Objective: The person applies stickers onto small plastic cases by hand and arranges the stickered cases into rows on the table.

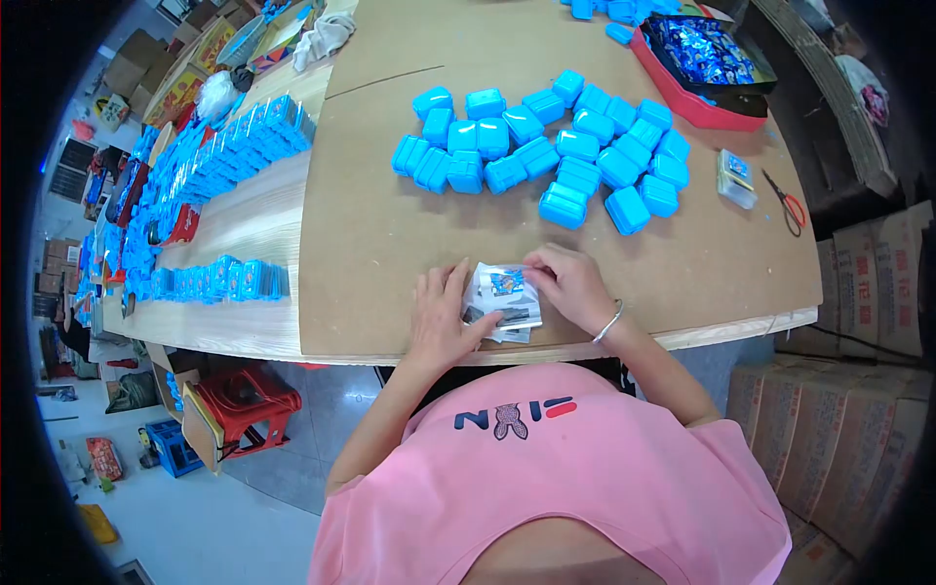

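Near the front edge of the brown board lies a small stack of clear plastic packets (507, 297), the top one with a blue printed label. My left hand (444, 317) rests at its left side, fingers spread, the thumb lying on the lower part of the stack. At the upper right corner of the packets, my right hand (570, 283) has thumb and index finger pinched together; whether a packet edge is between them is too small to tell. Beyond both hands sits a loose group of blue plastic cases (577, 144).
Scissors with red handles (792, 207) and a small clear box with cards (736, 180) lie at the right. A pink tray (682, 97) holds blue packets at the back right. Rows of blue packs (219, 280) stand at the left.
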Tool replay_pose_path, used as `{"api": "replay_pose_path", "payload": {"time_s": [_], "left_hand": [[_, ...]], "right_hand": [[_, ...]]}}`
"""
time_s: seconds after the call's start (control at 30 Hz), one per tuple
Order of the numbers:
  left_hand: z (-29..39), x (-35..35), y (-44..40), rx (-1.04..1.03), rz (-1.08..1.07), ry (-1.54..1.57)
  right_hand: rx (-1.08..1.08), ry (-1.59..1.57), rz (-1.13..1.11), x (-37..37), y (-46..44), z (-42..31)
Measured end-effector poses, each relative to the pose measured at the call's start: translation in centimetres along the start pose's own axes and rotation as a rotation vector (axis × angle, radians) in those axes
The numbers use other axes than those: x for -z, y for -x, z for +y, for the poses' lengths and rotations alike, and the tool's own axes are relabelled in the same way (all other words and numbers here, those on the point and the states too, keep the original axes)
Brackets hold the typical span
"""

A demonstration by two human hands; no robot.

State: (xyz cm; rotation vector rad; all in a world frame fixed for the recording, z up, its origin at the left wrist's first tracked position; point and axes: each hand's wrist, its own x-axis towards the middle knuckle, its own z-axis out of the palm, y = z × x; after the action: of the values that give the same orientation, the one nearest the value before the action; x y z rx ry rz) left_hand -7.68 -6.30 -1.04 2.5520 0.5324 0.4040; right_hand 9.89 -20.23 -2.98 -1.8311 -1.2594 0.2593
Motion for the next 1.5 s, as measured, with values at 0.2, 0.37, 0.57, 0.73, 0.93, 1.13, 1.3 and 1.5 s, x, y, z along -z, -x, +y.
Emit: {"api": "replay_pose_path", "payload": {"time_s": [0.2, 0.37, 0.57, 0.73, 0.93, 1.13, 1.3, 1.5], "left_hand": [[0.8, -0.7, -2.1, -0.116, -0.020, 0.170], [0.9, -1.0, -2.3, -0.170, -0.124, -0.128], [2.2, -2.0, -4.3, -0.167, 0.022, 0.368], [4.0, -3.5, -7.0, 0.436, -0.489, 0.892], [7.0, -6.3, -8.4, 0.016, -0.455, 0.709], [9.7, -7.2, -8.5, -0.376, 0.015, 0.218], [9.7, -6.5, -8.3, -0.363, 0.020, 0.373], [10.3, -5.5, -7.3, 0.065, -0.358, 0.959]], "right_hand": [[0.061, 0.108, 0.073, 1.5, 0.6, -0.3], [0.228, 0.529, 0.080, 3.1, 1.2, 0.1], [0.087, 0.001, 0.138, 4.1, 1.8, -0.1], [-0.344, -0.466, 0.099, 4.9, 2.4, -0.2], [-0.497, -0.163, 0.259, 8.9, 5.8, 1.1], [-0.378, 0.243, 0.311, 11.1, 8.2, 2.3], [-0.327, 0.086, 0.262, 12.0, 6.9, 0.0], [-0.386, -0.479, 0.246, 10.2, 5.1, -0.9]]}}
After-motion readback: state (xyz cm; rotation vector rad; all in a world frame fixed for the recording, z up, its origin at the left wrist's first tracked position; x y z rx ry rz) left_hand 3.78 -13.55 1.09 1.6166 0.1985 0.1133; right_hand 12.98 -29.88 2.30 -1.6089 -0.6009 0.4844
